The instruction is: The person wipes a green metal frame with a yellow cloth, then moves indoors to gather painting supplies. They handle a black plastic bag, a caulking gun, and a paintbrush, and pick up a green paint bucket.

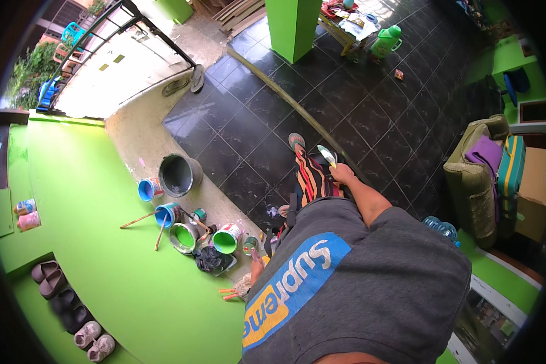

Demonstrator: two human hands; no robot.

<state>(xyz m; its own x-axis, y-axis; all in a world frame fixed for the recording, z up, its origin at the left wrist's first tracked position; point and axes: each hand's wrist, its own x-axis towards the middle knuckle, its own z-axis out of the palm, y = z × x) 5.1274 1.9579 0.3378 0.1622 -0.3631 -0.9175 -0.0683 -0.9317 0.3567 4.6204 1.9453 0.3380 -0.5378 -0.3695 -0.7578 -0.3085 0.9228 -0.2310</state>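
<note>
My right hand (344,174) is closed round a slim tool (328,156) with a pale, flat end and a bit of yellow; its exact kind is unclear. It is held out over the dark tiles, beside my striped trousers. My left hand (257,267) is low by my left side, partly hidden by my shirt. Its fingers reach up to a small green can (250,245), and whether they grip it cannot be made out. Next to that hand lies a pale bundle (244,285) with orange handles. A white bucket of green paint (227,238) stands just beyond the can.
Along the green wall (139,291) are a paint-filled pot (182,238), blue-lined buckets (168,215), sticks, a black plastic bag (213,261) and a large dark bucket (177,175). Shoes (87,333) sit at lower left. A green pillar (292,30) rises ahead; an armchair (476,176) is at right.
</note>
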